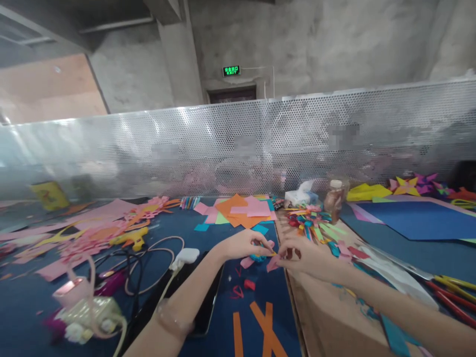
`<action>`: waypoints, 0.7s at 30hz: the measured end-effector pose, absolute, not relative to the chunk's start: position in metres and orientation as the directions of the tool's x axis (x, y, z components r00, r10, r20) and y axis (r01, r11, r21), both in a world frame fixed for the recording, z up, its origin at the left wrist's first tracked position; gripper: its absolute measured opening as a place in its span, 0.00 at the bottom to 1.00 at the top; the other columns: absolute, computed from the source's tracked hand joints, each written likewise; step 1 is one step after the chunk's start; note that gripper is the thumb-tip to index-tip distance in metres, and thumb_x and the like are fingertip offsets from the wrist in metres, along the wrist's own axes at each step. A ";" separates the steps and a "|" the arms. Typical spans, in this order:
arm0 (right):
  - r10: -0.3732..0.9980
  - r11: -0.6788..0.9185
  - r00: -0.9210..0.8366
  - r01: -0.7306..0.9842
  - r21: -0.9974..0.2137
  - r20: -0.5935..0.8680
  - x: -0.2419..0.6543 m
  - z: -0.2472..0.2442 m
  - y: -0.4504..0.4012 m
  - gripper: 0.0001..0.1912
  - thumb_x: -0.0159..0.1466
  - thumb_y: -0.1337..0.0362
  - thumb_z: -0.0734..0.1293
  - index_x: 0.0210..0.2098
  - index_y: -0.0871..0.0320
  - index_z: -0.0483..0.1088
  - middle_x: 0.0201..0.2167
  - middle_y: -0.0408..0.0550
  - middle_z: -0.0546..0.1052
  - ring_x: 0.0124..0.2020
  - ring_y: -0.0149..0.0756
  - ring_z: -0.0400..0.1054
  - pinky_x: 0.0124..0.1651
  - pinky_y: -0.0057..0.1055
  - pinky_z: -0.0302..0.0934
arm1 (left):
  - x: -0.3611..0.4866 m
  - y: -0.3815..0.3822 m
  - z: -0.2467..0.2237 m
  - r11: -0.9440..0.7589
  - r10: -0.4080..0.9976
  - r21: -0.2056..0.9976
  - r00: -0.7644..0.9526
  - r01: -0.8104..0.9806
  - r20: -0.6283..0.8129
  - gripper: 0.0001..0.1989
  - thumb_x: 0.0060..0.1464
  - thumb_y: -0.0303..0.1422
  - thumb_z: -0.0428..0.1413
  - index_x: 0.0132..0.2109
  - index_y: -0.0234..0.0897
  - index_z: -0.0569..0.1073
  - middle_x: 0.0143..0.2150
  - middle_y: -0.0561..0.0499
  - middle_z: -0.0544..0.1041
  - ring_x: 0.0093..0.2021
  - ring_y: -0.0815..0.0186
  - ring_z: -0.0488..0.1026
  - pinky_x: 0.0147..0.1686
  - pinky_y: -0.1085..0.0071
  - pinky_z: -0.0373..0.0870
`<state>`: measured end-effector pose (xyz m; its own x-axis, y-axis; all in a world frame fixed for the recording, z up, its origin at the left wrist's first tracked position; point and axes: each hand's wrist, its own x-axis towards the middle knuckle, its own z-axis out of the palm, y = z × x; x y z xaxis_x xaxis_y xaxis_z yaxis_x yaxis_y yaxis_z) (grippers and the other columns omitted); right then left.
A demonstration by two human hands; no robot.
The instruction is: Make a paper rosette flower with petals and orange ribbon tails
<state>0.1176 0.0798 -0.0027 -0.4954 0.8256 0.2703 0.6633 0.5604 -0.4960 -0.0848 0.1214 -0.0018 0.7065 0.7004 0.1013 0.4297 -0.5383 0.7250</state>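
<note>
My left hand (247,245) and my right hand (297,254) meet near the middle of the table. Between them is a small piece of pink paper (273,263), pinched by my right thumb and finger. The fingers of my left hand are closed at a small blue and pink paper piece (257,258) that lies under them, with a bit of yellow at the fingertips. Below the hands lie a small red paper piece (249,284) and several orange strips (238,334).
A dark tablet (208,307) with a white charger (188,256) lies beneath my left forearm. Scissors (420,271) rest at the right. Behind are stacked paper sheets (236,210), a tissue box (301,196), a bottle (334,201) and a perforated metal screen (208,144).
</note>
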 end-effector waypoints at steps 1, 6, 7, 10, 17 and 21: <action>0.836 0.546 -0.470 0.676 -0.494 0.282 0.118 -0.005 0.079 0.09 0.54 0.58 0.65 0.26 0.56 0.72 0.23 0.43 0.70 0.23 0.30 0.60 0.26 0.25 0.52 | -0.087 0.122 -0.001 -0.544 0.715 0.713 0.689 0.442 0.119 0.13 0.47 0.39 0.55 0.38 0.38 0.76 0.35 0.51 0.74 0.32 0.67 0.69 0.32 0.74 0.63; 0.870 0.491 -0.374 0.726 -0.481 0.322 0.118 -0.024 0.076 0.12 0.58 0.57 0.62 0.29 0.57 0.72 0.21 0.44 0.68 0.22 0.31 0.59 0.26 0.27 0.52 | -0.097 0.128 -0.001 -0.578 0.749 0.650 0.637 0.494 0.183 0.17 0.42 0.38 0.60 0.42 0.39 0.73 0.42 0.50 0.72 0.39 0.63 0.68 0.38 0.71 0.61; 0.869 0.490 -0.369 0.731 -0.474 0.330 0.118 -0.028 0.076 0.12 0.59 0.56 0.61 0.30 0.57 0.72 0.21 0.44 0.68 0.22 0.32 0.59 0.26 0.27 0.52 | -0.098 0.128 -0.002 -0.582 0.745 0.647 0.643 0.493 0.180 0.18 0.40 0.38 0.61 0.41 0.39 0.73 0.42 0.50 0.72 0.40 0.63 0.67 0.38 0.72 0.61; 0.855 0.504 -0.357 0.744 -0.439 0.375 0.116 -0.037 0.076 0.13 0.60 0.56 0.61 0.31 0.57 0.72 0.20 0.43 0.67 0.22 0.32 0.59 0.25 0.27 0.53 | -0.098 0.128 -0.005 -0.616 0.721 0.592 0.675 0.521 0.156 0.14 0.38 0.37 0.62 0.36 0.39 0.73 0.39 0.52 0.72 0.42 0.62 0.65 0.38 0.72 0.60; 0.842 0.511 -0.331 0.741 -0.436 0.425 0.117 -0.049 0.078 0.12 0.60 0.57 0.62 0.29 0.58 0.71 0.18 0.42 0.65 0.20 0.31 0.58 0.24 0.26 0.54 | -0.091 0.125 -0.011 -0.642 0.736 0.358 0.676 0.678 0.040 0.12 0.38 0.36 0.63 0.31 0.38 0.72 0.36 0.52 0.70 0.42 0.61 0.64 0.39 0.71 0.59; 0.862 0.485 -0.301 0.725 -0.488 0.408 0.116 -0.057 0.080 0.13 0.60 0.56 0.61 0.29 0.57 0.71 0.18 0.42 0.65 0.19 0.30 0.57 0.22 0.25 0.53 | -0.091 0.126 -0.014 -0.645 0.735 0.358 0.675 0.675 0.053 0.09 0.40 0.32 0.62 0.30 0.37 0.70 0.36 0.52 0.70 0.41 0.63 0.65 0.38 0.73 0.61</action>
<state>0.1165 0.0803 -0.0565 -0.3014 0.8616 0.4083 0.7253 0.4852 -0.4884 -0.0912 0.1260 -0.0141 0.6755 0.7355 0.0528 0.6748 -0.6454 0.3580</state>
